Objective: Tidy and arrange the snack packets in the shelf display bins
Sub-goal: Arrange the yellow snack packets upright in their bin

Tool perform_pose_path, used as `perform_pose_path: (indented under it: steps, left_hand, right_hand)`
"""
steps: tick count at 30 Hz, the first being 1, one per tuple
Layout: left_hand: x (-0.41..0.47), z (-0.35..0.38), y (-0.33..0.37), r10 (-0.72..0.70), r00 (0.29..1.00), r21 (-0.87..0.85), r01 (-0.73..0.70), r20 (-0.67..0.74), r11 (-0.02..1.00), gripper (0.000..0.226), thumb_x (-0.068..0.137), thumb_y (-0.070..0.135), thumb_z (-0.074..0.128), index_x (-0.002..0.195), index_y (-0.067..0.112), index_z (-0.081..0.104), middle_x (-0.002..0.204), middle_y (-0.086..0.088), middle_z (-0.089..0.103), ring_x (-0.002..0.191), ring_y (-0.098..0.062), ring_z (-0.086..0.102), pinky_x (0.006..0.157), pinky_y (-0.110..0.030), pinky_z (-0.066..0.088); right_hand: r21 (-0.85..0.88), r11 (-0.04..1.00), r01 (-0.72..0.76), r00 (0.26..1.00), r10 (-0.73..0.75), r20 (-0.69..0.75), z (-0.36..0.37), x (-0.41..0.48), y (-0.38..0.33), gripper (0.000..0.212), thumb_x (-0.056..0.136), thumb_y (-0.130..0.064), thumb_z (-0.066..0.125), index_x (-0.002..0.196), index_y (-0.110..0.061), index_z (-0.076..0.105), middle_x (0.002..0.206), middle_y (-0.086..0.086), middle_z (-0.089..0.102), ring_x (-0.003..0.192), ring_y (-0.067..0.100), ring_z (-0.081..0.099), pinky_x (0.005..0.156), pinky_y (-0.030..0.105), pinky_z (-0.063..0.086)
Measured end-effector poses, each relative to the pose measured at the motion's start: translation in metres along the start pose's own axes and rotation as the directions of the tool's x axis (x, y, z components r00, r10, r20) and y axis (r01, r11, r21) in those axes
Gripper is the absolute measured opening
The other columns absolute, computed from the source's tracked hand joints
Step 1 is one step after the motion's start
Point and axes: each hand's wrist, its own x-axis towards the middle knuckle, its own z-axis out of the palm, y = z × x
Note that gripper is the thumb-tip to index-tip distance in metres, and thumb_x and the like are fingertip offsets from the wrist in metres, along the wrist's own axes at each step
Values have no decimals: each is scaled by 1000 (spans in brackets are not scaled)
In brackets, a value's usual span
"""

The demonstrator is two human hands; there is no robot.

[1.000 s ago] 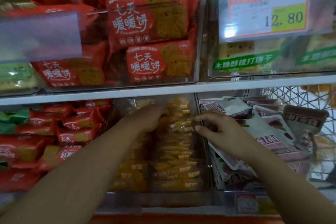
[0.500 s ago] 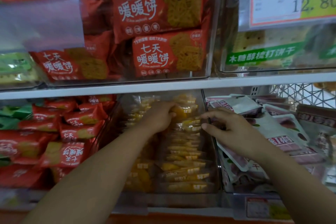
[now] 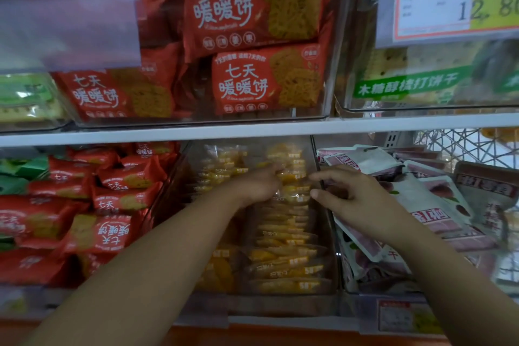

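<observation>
My left hand (image 3: 261, 185) gripped the upright yellow snack packets (image 3: 283, 236), my right hand (image 3: 359, 202) hovered relaxed and empty, and I feared a rough pull could topple the row.

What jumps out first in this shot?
Two bare arms reach into the lower shelf: the left hand is among the yellow packets in the middle clear bin, and the right hand is open-fingered at that bin's right wall, beside the white pouches. Above, big red biscuit packets fill the upper bin, with a 12.80 price tag at top right.
</observation>
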Motion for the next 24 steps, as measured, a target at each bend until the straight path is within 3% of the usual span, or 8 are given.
perform_pose_path:
  steps: [4, 6, 8, 11, 14, 16, 19, 24]
  left_hand:
    - [-5, 15, 4, -138, 990, -169, 134, -14, 977, 76, 79, 50, 41, 148, 22, 24, 156, -8, 12, 141, -25, 19, 115, -41, 20]
    - [-4, 19, 5, -163, 983, -181, 146, -83, 972, 70, 93, 47, 38, 150, 15, 14, 157, -12, -2, 143, -26, 10, 116, -36, 15]
    - [-2, 23, 4, -203, 965, -263, 155, -164, 952, 74, 98, 36, 43, 150, 9, -2, 157, -14, 1, 142, -26, 16, 113, -32, 23]
    - [0, 23, -1, -278, 943, -481, 160, -184, 862, 104, 88, 34, 62, 147, 14, -22, 154, -12, 22, 128, -27, 43, 102, -34, 41]
    - [5, 21, -4, -311, 928, -495, 176, -205, 851, 125, 73, 43, 73, 146, 15, -24, 158, -9, 10, 135, -26, 35, 107, -38, 38]
    - [4, 20, -3, -295, 932, -488, 161, -211, 858, 132, 66, 46, 76, 146, 15, -23, 158, -10, 6, 136, -28, 33, 108, -42, 37]
    - [1, 20, -5, -263, 949, -509, 141, -175, 849, 122, 71, 41, 76, 149, 16, -15, 153, -11, 24, 128, -29, 43, 103, -41, 43]
    - [-3, 18, -4, -183, 971, -482, 87, -156, 872, 95, 60, 47, 78, 138, 14, 37, 122, -7, 60, 100, -23, 64, 87, -40, 54]
  right_hand:
    - [0, 1000, -7, 1000, 7, 10, -1, -3, -1, 26, 84, -35, 63, 110, -31, 64, 106, -12, 57, 94, 0, 56, 86, 21, 44]
    - [-1, 1000, -5, 1000, 5, 16, -1, -4, 0, 27, 84, -37, 61, 111, -31, 64, 107, -12, 58, 97, 1, 56, 86, 21, 44]
    - [4, 1000, -2, 1000, 1, 23, -2, -5, 2, 28, 84, -39, 60, 111, -32, 64, 108, -12, 58, 97, -1, 56, 86, 20, 44]
    - [10, 1000, -4, 1000, 4, 30, -2, -5, 2, 28, 85, -38, 60, 113, -33, 63, 110, -13, 58, 97, -2, 56, 85, 16, 43]
    - [6, 1000, -7, 1000, 7, 28, -1, -5, 2, 29, 86, -38, 60, 114, -33, 62, 111, -13, 57, 97, -1, 56, 83, 10, 41]
    - [5, 1000, -12, 999, 12, 38, -2, -5, 2, 30, 87, -37, 59, 117, -33, 61, 111, -14, 56, 97, -1, 54, 79, 2, 36]
    - [7, 1000, -17, 999, 17, 48, -2, -6, 0, 32, 88, -37, 58, 119, -32, 59, 109, -18, 54, 95, -4, 52, 75, -3, 33]
    - [26, 999, -27, 999, 26, 46, -3, -7, 0, 32, 87, -37, 59, 119, -33, 60, 106, -21, 53, 90, -8, 51, 73, -6, 33]
